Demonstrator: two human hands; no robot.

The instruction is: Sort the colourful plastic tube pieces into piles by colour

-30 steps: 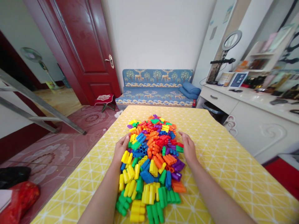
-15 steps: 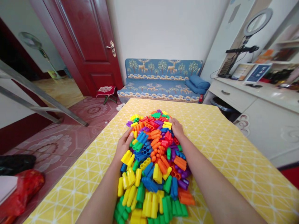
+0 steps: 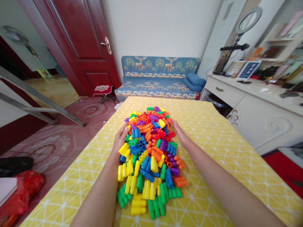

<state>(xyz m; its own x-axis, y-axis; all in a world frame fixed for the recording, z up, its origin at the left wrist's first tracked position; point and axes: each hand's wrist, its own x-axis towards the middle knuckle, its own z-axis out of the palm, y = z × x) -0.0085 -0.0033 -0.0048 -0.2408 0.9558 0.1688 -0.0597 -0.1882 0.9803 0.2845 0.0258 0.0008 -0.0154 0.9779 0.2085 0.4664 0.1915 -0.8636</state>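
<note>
A heap of bullet-shaped plastic building blocks point(image 3: 146, 157) in red, orange, yellow, green, blue and purple lies on the yellow patterned tablecloth point(image 3: 208, 126). Many blocks are joined tubes with rounded tips or hollow ends. My left hand point(image 3: 120, 137) rests along the heap's left side, fingers stretched out and touching blocks near a blue block point(image 3: 136, 133). On the far right side, my right hand point(image 3: 179, 131) is open, its palm edge towards the table and its fingers beside orange and red blocks. Neither hand grips a block. Some fingertips are hidden by the heap.
Beyond the table stands a blue sofa point(image 3: 156, 85) with a deer pattern. A white cabinet point(image 3: 258, 113) carrying a ring light point(image 3: 249, 20) is on the right. A red stool point(image 3: 103, 90), metal ladder legs point(image 3: 52, 108) and a red bag point(image 3: 29, 189) are on the left.
My right hand has moved slightly off the heap's side, and several blocks there have shifted. My left hand stays against the left side. The view has turned a little to the right.
</note>
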